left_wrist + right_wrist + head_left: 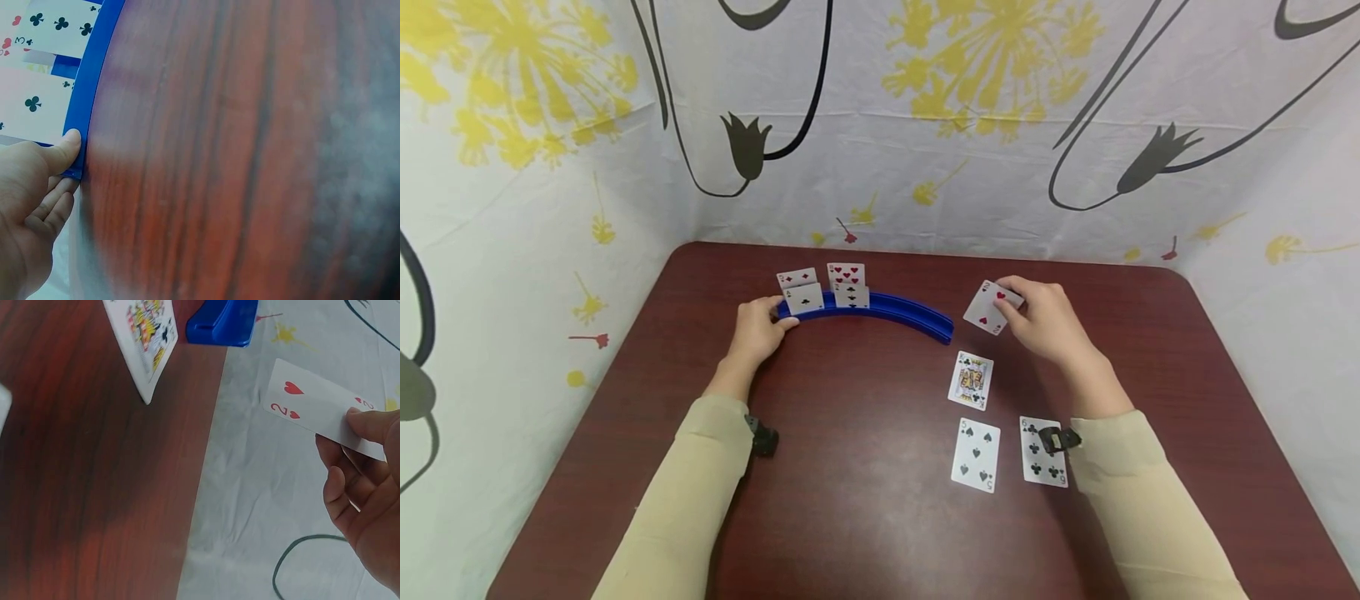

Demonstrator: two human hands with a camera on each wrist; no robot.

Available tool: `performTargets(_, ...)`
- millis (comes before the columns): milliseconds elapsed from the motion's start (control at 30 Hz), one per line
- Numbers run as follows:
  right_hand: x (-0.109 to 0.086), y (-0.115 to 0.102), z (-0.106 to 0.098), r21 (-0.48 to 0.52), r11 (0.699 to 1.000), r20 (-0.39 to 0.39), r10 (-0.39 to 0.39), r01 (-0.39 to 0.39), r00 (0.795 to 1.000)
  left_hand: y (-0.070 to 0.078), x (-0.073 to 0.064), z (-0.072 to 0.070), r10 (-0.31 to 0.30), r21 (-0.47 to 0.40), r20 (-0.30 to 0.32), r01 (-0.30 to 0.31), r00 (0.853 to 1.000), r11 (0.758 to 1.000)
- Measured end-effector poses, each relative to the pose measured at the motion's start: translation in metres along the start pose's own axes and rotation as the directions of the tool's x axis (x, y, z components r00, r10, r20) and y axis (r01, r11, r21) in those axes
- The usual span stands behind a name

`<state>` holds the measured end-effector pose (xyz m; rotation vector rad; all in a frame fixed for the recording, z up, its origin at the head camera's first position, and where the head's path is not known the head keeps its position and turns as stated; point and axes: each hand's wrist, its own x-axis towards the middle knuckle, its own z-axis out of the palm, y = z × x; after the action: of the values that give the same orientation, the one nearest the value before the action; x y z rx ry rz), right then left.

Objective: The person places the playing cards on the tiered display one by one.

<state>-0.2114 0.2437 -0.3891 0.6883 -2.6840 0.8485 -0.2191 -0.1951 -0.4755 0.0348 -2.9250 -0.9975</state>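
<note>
My left hand (758, 332) grips the left end of a curved blue card holder (898, 310), thumb on its near side. In the holder stand a diamond card (796, 277) behind a club card (805, 299). To their right, a heart card (846, 273) is behind the three of clubs (59, 26). My right hand (1043, 321) pinches the two of hearts (309, 403) between thumb and fingers. That card is held face up, to the right of the holder's free end and apart from it.
The king of clubs (971, 381) lies face up on the dark red table (850, 450). Nearer are a spade card (976, 455) and another club card (1034, 467), partly covered by the right wrist strap. Patterned cloth (865, 125) hangs beyond the table's far edge.
</note>
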Motion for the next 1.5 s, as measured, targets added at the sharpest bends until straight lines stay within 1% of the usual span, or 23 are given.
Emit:
performTargets(200, 0.009, -0.007, 0.005, -0.024, 1.0, 0.015, 0.006, -0.005, 1.0, 0.001, 0.0, 0.0, -0.001, -0.009, -0.001, 0.001, 1.0, 1.0)
performTargets(600, 0.021, -0.023, 0.026, -0.01, 1.0, -0.024, 0.008, -0.008, 1.0, 0.001, 0.0, 0.0, -0.003, -0.021, -0.003, 0.003, 1.0, 1.0)
performTargets(900, 0.03, -0.029, 0.042, -0.004, 1.0, -0.079, -0.025, 0.025, 0.997, -0.001, 0.001, 0.001, 0.005, -0.024, -0.016, -0.006, 1.0, 1.0)
performTargets(1133, 0.04, -0.037, 0.052, 0.0, 1.0, -0.079, -0.013, 0.013, 0.997, -0.002, 0.001, 0.001, 0.01, -0.021, -0.018, -0.01, 1.0, 1.0)
performTargets(1500, 0.057, -0.051, 0.065, -0.001, 0.999, -0.095, -0.032, 0.032, 0.995, -0.001, 0.001, 0.0, -0.012, -0.041, -0.012, 0.012, 1.0, 0.999)
